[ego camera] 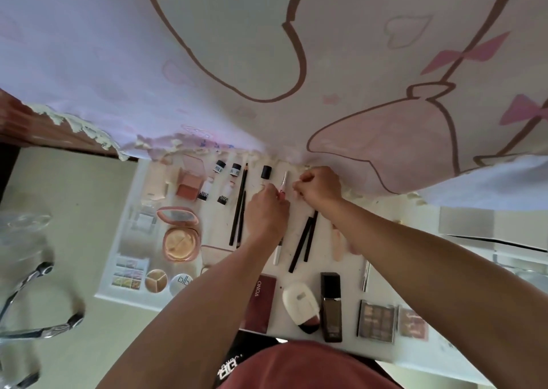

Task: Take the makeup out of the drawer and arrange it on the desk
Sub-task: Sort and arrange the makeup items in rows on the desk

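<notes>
A person is leaning over a white rectangular desk top [351, 285], both bare arms reaching toward its far edge, where a pale pink cartoon-printed cloth [267, 47] is hanging down and covering the back margin. The left hand [267, 210] is curling its fingers round the pink lower end of a thin clear-stemmed applicator wand [284, 181], which is pointing at the cloth. The right hand [319, 187] is sitting just beside it with its fingers tucked in tight. Whether it is pinching anything is too small to tell. A short black cap [266, 171] is sitting just left of the wand.

The makeup is lying in rows across the desk. Left of the hands, two long black pencils [238, 207], two small black-capped tubes [211, 181], an open square blush compact [187, 185] and a round pink highlighter compact [179, 236] are filling the space toward the left edge. A pastel eyeshadow palette [129, 274] is sitting almost at the near left corner. Along the near edge a maroon flat palette [258, 302], a white oval puff case [299, 299], a dark square foundation bottle [330, 307] and a brown eyeshadow palette [376, 320] are lining up. Bare white surface is showing beyond the right forearm toward the desk's right side, and in a narrow strip between the long pencils and the left hand.
</notes>
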